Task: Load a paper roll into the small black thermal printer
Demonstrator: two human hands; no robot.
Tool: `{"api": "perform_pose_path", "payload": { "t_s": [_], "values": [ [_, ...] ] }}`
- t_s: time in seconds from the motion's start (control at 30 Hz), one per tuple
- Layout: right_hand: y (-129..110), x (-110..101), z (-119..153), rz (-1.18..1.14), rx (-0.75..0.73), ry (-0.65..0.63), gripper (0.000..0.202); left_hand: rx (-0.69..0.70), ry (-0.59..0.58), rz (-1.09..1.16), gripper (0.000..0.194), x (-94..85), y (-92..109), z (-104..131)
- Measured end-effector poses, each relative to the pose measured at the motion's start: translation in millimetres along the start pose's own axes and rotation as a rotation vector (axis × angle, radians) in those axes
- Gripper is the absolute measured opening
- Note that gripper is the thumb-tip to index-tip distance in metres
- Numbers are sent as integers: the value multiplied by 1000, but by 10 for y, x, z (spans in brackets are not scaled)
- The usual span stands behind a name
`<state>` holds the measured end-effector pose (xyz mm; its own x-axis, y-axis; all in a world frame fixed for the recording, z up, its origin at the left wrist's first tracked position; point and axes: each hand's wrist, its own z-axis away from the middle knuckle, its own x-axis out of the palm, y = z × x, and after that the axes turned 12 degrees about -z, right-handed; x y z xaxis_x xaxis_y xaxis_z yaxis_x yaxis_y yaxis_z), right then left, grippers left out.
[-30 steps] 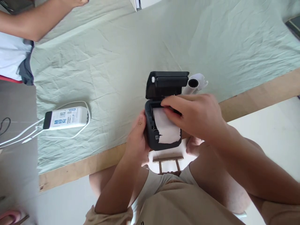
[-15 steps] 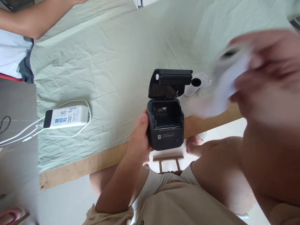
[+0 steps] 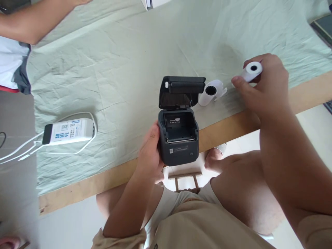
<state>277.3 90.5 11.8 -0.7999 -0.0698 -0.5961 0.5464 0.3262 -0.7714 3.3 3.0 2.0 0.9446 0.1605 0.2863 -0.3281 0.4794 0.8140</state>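
My left hand [image 3: 151,150] grips a dark label printer [image 3: 179,152] by its left side, near the table's front edge. The printer's lid [image 3: 181,90] stands raised, and its paper bay holds no roll. Over the cloth on the right, my right hand [image 3: 267,81] has its fingers and thumb around a white paper roll [image 3: 251,72], whose dark core faces me. A second white paper roll [image 3: 206,99] stands on the cloth just right of the raised lid, with a loose paper end curling off it.
A white power strip [image 3: 74,131] with cables lies on the green tablecloth [image 3: 124,69] at left. Another person's arm [image 3: 41,20] reaches in at the upper left. A white box [image 3: 157,2] sits at the back and a dark flat object [image 3: 323,29] at the far right.
My right hand has moved away from me, down to the cloth, carrying the white paper roll. My left hand still holds the open printer in nearly the same place.
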Motion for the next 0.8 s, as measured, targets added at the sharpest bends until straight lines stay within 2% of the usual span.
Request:
{"api": "perform_pose_path", "payload": {
  "t_s": [0.2, 0.3, 0.4, 0.47, 0.53, 0.67, 0.73, 0.8],
  "values": [
    [-114, -5, 52, 21, -57, 148, 51, 19, -85, -34, 42, -9, -1, -16],
    [-143, 107, 63, 55, -162, 243, 47, 41, -90, -25, 37, -5, -3, -21],
    [-116, 289, 22, 66, -177, 153, 56, 41, 1, 7, 29, 32, 9, -4],
    [-50, 376, -16, 71, -89, 81, 59, 38, 61, 12, 27, 56, 17, 10],
    [37, 410, -41, 64, -10, 78, 56, 33, 76, -16, 28, 63, 18, 16],
    [100, 368, -18, -37, 49, 161, 60, 23, -16, -45, 37, 22, -1, -7],
    [3, 324, 26, -118, 26, 250, 52, 22, -83, -25, 40, -5, -11, -25],
    [-172, 289, 82, -198, -69, 326, 36, 17, -115, -4, 43, -23, -16, -33]
  ]
}}
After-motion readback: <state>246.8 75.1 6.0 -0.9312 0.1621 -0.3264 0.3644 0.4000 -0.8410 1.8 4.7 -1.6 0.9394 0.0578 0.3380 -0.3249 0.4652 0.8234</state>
